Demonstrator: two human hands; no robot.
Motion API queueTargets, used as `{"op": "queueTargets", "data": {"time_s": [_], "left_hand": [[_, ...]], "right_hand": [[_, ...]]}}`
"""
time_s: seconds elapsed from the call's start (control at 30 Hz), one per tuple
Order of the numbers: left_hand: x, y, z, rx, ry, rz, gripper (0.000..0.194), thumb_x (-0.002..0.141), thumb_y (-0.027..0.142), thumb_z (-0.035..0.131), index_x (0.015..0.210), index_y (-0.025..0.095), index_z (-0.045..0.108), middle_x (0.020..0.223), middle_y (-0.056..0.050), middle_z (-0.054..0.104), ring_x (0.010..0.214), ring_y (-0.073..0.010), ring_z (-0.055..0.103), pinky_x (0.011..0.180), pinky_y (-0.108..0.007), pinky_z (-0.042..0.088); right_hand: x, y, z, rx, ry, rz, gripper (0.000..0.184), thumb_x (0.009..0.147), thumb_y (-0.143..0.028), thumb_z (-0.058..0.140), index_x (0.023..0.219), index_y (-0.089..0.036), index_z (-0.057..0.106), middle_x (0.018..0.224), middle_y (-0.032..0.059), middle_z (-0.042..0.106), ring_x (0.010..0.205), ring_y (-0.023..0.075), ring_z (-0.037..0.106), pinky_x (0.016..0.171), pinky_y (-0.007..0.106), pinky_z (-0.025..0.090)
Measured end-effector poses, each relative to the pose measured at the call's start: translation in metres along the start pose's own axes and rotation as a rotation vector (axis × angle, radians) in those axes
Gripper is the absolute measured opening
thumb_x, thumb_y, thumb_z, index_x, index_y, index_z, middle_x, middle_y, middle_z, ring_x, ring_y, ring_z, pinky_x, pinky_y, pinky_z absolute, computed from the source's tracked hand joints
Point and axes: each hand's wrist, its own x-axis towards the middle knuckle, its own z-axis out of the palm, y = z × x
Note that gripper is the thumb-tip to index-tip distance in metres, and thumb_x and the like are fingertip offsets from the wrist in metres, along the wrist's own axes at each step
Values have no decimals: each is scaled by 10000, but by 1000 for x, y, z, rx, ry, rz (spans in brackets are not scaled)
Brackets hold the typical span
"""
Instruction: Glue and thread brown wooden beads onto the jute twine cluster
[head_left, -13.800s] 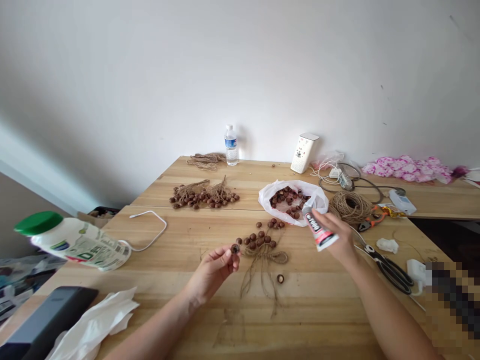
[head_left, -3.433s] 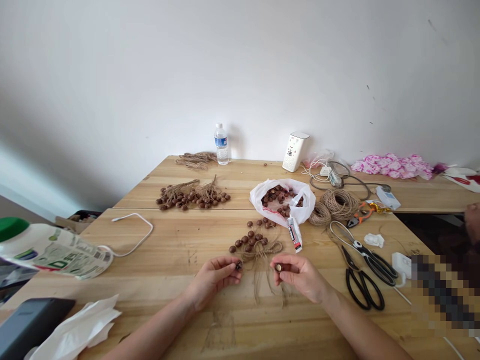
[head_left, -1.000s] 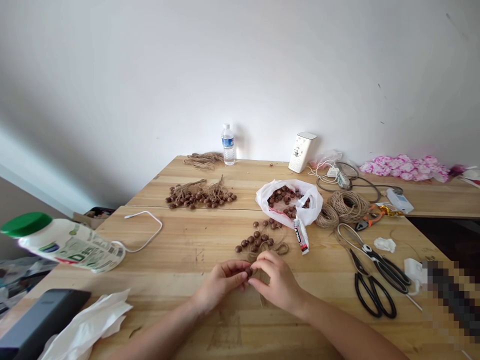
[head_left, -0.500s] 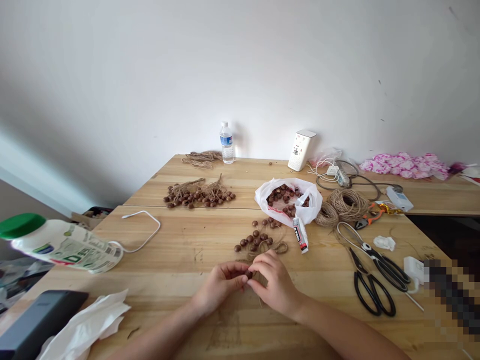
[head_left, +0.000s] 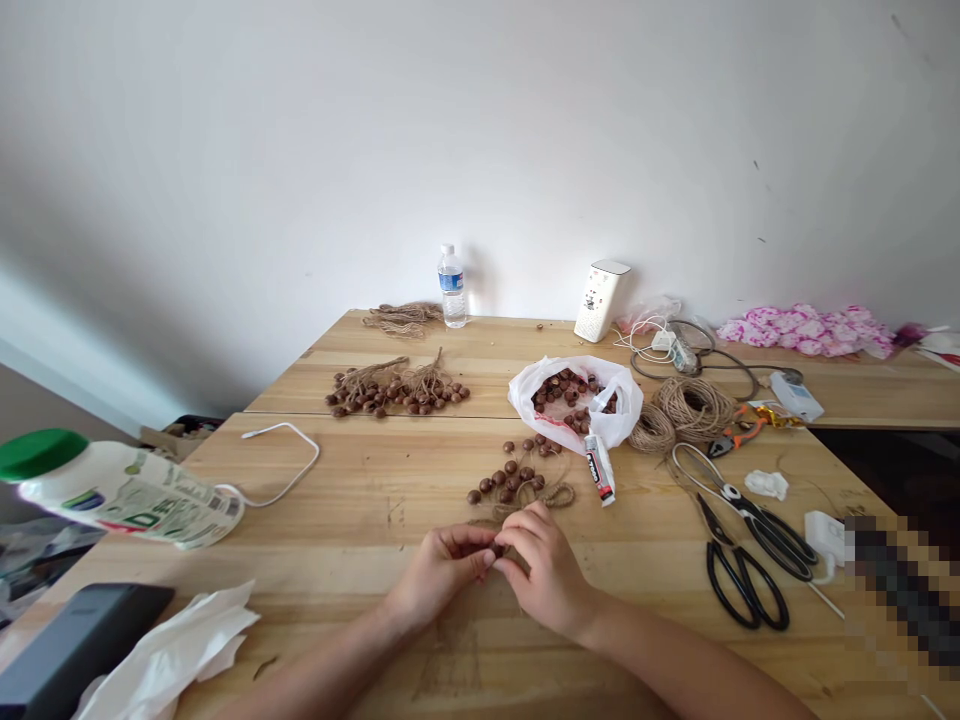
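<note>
The left hand (head_left: 439,575) and right hand (head_left: 553,572) are bare, and so are the left forearm (head_left: 341,650) and right forearm (head_left: 667,650), visible down to the bottom edge of the view. Both arms are smooth in outline, tapering to narrow wrists (head_left: 397,612). The fingers (head_left: 529,527) are slender (they overlap, so some are hidden), with a small nail (head_left: 489,558) showing on the left thumb (head_left: 472,569).

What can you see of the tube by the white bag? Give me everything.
The tube is white with a black panel, pale lettering and red near its flat, wide end. It looks soft and squeezable. It lies slanted on the wooden table, wide end toward the person, narrow end at the white bag's near edge, apparently touching it. Neither the left hand nor the right hand touches it.
</note>
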Motion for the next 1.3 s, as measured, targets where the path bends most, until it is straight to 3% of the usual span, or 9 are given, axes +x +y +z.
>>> {"op": "queueTargets", "data": {"time_s": [0.73,1.07,1.2,1.27,1.3], "left_hand": [[1,1,-4,30,-62,0,311,642,366,759,861,146,735,801,-60,720,568,-124,537,540,-249,430],[2,-1,-5,-49,-82,-21,386,594,348,794,905,140,700,770,-43,693,624,-139,554,576,-258,441],[1,2,-6,-46,-67,-40,351,611,366,784,865,139,700,804,-45,693,566,-114,538,584,-265,443],[1,2,-8,-62,-44,-60,358,600,370,790,859,144,692,790,-35,686,548,-110,539,589,-269,445],[1,2,-8,-71,-36,-65,362,599,372,791,860,145,688,773,-28,679,540,-109,539,587,-267,443]], "right_hand": [[-1,-1,-2,-60,-17,-34,196,796,-74,530,959,-177,561,922,78,572,889,230,471,778,376,427],[-1,0,-2,-84,31,-79,235,765,-76,516,974,-179,548,932,86,569,894,235,478,775,387,432],[-1,-4,-4,-139,111,-80,118,773,-141,542,884,-178,529,813,73,575,791,224,502,697,359,428],[-2,-7,-4,-166,89,-48,17,784,-179,552,788,-187,537,688,40,568,676,198,513,623,315,407],[-3,-8,-4,-172,61,-16,62,791,-189,555,732,-190,539,626,24,557,615,180,512,587,293,390]]}}
